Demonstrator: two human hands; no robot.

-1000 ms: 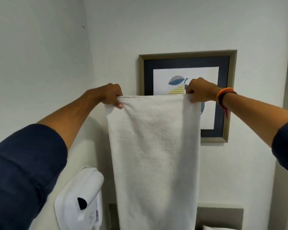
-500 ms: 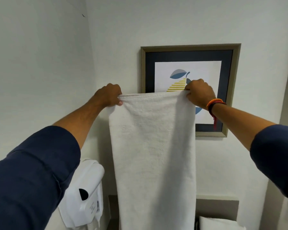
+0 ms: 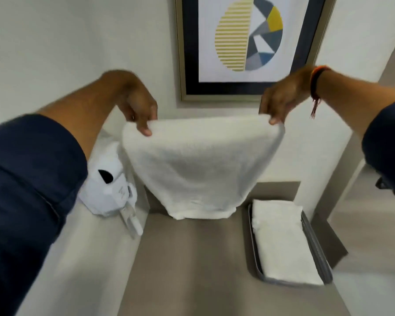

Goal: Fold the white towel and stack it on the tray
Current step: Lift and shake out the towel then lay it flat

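1. White towel [image 3: 201, 165] hanging above grey counter [image 3: 192, 258], pinched at top corners by left hand [image 3: 138, 106] and right hand [image 3: 281, 96].
2. Grey tray [image 3: 315, 245] at right, bearing folded towel [image 3: 281, 240].

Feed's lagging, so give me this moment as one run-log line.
left hand: grips towel corner | right hand: grips other corner | white towel: hanging, lower edge at counter | tray: holds folded towel
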